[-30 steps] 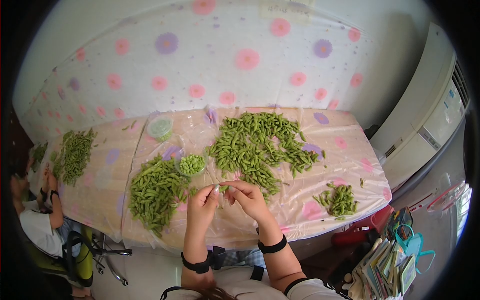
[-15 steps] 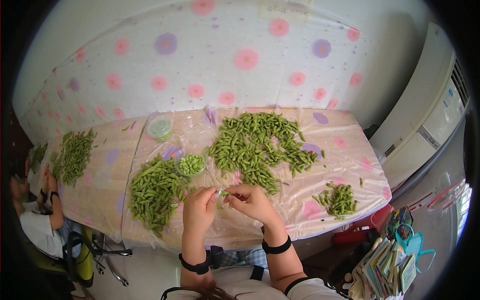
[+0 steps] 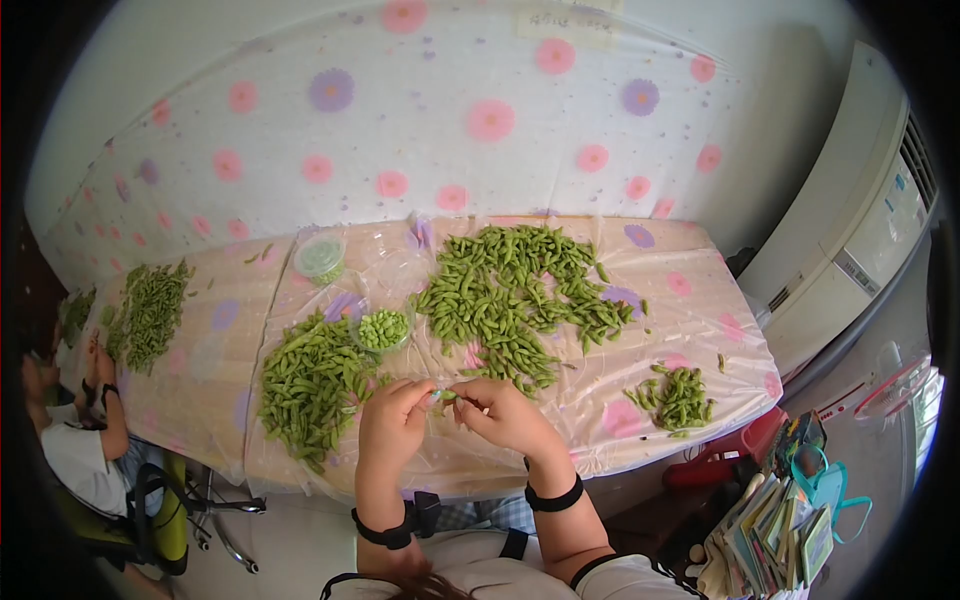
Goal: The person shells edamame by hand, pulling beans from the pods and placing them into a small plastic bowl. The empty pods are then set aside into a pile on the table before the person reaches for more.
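My left hand and my right hand meet over the near edge of the table, fingertips almost touching. Between thumb and fingers, my right hand pinches a green soybean pod. My left fingertips are closed at the pod's left end, where a tiny pale-blue spot shows; what it is I cannot make out. Just beyond my left hand is a clear tub of shelled green soybeans. A heap of pods lies left of it, and a wider pile of pods spreads beyond my right hand.
A lidded tub stands farther back. To the right lies a small pod heap; stacked books and a red stool are beside the table. At far left, another person sits near more pods.
Both hands have dropped slightly toward me, and the pod has moved with them. My right fingers are a little more curled. The piles and tubs look the same.
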`<state>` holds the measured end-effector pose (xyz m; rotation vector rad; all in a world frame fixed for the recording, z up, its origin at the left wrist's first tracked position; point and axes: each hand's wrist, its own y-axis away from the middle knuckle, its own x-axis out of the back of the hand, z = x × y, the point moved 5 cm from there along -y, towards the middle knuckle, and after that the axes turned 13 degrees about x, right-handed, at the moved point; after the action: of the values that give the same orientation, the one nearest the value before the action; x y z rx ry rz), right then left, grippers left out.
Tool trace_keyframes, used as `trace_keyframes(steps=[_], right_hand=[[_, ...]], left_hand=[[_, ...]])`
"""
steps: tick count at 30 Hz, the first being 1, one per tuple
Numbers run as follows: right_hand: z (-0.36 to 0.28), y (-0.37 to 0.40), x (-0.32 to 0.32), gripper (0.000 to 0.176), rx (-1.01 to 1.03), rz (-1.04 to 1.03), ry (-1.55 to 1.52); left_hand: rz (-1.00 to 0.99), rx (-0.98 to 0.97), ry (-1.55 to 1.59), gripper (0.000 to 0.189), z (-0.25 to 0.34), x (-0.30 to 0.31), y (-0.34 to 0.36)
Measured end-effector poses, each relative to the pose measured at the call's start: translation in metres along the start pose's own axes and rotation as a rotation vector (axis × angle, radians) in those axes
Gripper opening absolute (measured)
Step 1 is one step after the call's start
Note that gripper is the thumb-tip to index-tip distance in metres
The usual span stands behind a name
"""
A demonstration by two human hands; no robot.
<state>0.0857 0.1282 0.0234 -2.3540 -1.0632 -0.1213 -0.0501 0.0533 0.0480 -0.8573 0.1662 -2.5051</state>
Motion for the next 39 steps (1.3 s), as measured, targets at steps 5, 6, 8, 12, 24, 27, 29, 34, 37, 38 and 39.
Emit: trace_keyframes(steps=[5, 6, 8, 12, 24, 27, 29, 34, 37, 38, 39], right_hand=[[-0.010, 0.000, 0.002, 0.021, 0.076, -0.020, 0.173], [-0.008, 0.001, 0.001, 0.021, 0.076, -0.020, 0.173], [-0.005, 0.002, 0.000, 0.021, 0.086, -0.013, 0.180], [-0.001, 0.005, -0.002, 0.020, 0.023, 0.013, 0.083], [0.019, -0.005, -0.014, 0.018, 0.107, 0.257, -0.115], [0.027, -0.004, -0.007, 0.018, 0.193, 0.361, -0.020], [0.028, -0.002, -0.002, 0.015, 0.004, 0.373, -0.194], [-0.017, -0.007, 0.012, 0.012, 0.080, 0.109, 0.214], [-0.026, -0.006, 0.014, 0.010, 0.190, 0.059, 0.166], [-0.027, -0.005, 0.014, 0.010, 0.132, 0.056, 0.107], [-0.027, -0.004, 0.014, 0.011, 0.073, 0.054, 0.048]], left_hand=[[-0.082, 0.034, 0.063, 0.012, 0.000, 0.000, 0.001], [-0.082, 0.034, 0.063, 0.012, -0.002, 0.000, 0.001], [-0.105, 0.026, 0.119, 0.013, -0.005, -0.003, 0.002], [-0.103, -0.012, 0.132, 0.012, -0.006, -0.005, 0.001], [0.035, 0.132, 0.759, 0.022, -0.033, -0.039, 0.000], [-0.122, 0.213, 0.441, 0.026, -0.035, -0.038, 0.003], [-0.078, 0.192, 0.325, 0.024, -0.036, -0.026, 0.003], [-0.107, 0.121, 0.343, 0.020, -0.016, 0.000, 0.003], [-0.288, 0.076, 0.424, 0.022, -0.011, 0.002, 0.009], [-0.287, 0.078, 0.424, 0.022, -0.010, 0.003, 0.010], [-0.319, 0.095, 0.455, 0.023, -0.008, 0.003, 0.011]])
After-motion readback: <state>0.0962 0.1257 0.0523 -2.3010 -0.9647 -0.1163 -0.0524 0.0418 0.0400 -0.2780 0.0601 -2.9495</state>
